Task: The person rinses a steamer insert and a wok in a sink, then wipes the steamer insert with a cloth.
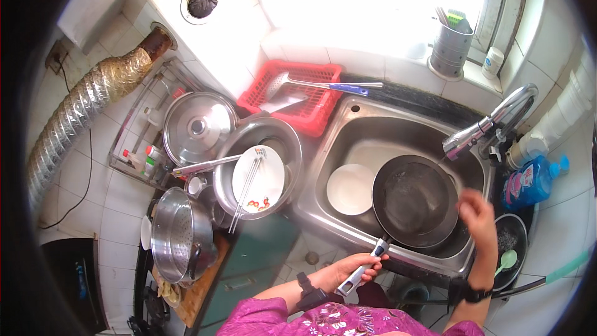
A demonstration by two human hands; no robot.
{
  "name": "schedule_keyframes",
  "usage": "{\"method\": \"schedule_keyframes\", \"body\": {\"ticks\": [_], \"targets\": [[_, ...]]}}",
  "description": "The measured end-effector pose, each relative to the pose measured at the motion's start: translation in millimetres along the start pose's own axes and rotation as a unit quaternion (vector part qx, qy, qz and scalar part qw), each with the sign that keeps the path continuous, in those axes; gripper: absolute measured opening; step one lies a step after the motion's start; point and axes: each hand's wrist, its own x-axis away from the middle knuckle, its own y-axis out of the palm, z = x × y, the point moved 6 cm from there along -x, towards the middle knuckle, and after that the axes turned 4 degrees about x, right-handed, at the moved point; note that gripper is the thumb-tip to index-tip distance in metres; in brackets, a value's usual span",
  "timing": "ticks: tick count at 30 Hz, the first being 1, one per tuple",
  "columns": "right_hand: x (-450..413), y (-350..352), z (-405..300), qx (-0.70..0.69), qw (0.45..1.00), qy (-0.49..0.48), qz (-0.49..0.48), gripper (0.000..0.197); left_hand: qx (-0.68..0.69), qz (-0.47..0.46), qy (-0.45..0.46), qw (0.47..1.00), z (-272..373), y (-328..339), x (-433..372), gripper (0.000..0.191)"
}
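A dark frying pan (410, 203) is held over the right part of a stainless steel sink (322, 224), with a little water on its inner surface. My left hand (361, 265) is closed around its grey handle (357, 276), at the sink's front edge. Just off the pan's right rim is my right hand (476, 214), blurred, its fingers bent; whether it holds anything is unclear. Left of the pan, a white bowl (349, 190) sits in the basin, partly hidden by it. The chrome faucet (473, 130) points at the pan from the back right.
A red plastic basket (322, 119) with a skimmer and spatula stands behind left. A metal basin (294, 168) carries a white plate and chopsticks. Right of the sink are a blue soap bottle (524, 184) and a dark pan (517, 238) with a green spoon. A steel steamer (177, 235) stands left.
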Motion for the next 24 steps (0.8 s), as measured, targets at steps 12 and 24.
{"method": "schedule_keyframes", "body": {"ticks": [12,24], "targets": [[240,151,194,0.318,0.833,0.182,-0.414,0.026,0.077,-0.068,-0.077,0.992,-15,-19,-18,0.037],[292,234,349,0.349,0.822,0.257,-0.370,0.026,0.063,-0.089,-0.095,0.989,-6,-5,-13,0.054]]}}
